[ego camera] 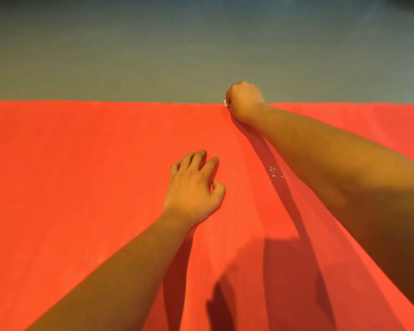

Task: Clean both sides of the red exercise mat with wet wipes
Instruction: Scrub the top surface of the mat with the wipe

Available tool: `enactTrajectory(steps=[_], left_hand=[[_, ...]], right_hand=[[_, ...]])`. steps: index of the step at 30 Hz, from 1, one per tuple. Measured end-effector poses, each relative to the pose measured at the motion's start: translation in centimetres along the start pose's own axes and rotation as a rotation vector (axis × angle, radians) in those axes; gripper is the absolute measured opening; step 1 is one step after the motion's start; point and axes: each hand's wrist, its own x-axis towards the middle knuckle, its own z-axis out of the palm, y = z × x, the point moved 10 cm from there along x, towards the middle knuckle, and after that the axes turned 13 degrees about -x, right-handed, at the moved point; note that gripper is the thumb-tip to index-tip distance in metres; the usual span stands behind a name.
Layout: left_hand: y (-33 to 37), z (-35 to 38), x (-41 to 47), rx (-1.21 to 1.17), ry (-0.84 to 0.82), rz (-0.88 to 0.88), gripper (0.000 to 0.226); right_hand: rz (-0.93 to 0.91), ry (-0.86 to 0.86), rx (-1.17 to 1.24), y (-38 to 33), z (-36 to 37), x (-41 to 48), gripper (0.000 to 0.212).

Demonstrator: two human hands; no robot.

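Note:
The red exercise mat [81, 175] lies flat and fills the lower two thirds of the head view. My right hand [245, 100] is stretched out to the mat's far edge, closed in a fist on a white wet wipe [225, 103], of which only a small corner shows at the left of the fist. My left hand [194, 185] rests palm down on the middle of the mat, fingers slightly curled and apart, holding nothing. A few small white crumbs [275, 173] lie on the mat beside my right forearm.
Grey floor [153, 48] stretches beyond the mat's far edge. Shadows of my arms and head fall on the near part of the mat.

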Motion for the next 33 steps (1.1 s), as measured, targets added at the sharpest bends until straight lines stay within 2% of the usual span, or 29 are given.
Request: enactTrajectory(steps=[4, 8, 14, 17, 21, 24, 33], left_hand=[[0.2, -0.2, 0.0, -0.011, -0.001, -0.002, 0.055], [0.3, -0.3, 0.0, 0.000, -0.001, 0.004, 0.054], [0.3, -0.4, 0.1, 0.003, 0.016, 0.016, 0.055], [0.2, -0.4, 0.1, -0.003, 0.030, 0.024, 0.054], [0.2, -0.1, 0.1, -0.014, 0.028, 0.035, 0.055], [0.2, -0.3, 0.1, -0.031, 0.036, 0.035, 0.054], [0.5, -0.9, 0.0, -0.084, 0.071, 0.067, 0.037]], right_hand=[[-0.019, 0.012, 0.025, -0.6, 0.0, -2.8, 0.022], [-0.068, 0.068, 0.108, -2.2, -1.0, -9.5, 0.025], [-0.304, 0.159, 0.108, -5.7, -3.4, -19.8, 0.011], [-0.334, 0.104, 0.119, -5.2, -3.0, -18.5, 0.014], [-0.198, 0.018, 0.061, -4.0, -1.8, -13.5, 0.020], [-0.157, -0.009, 0.044, -4.5, -1.9, -14.0, 0.023], [-0.406, 0.055, 0.192, -8.1, -5.3, -30.6, 0.013]])
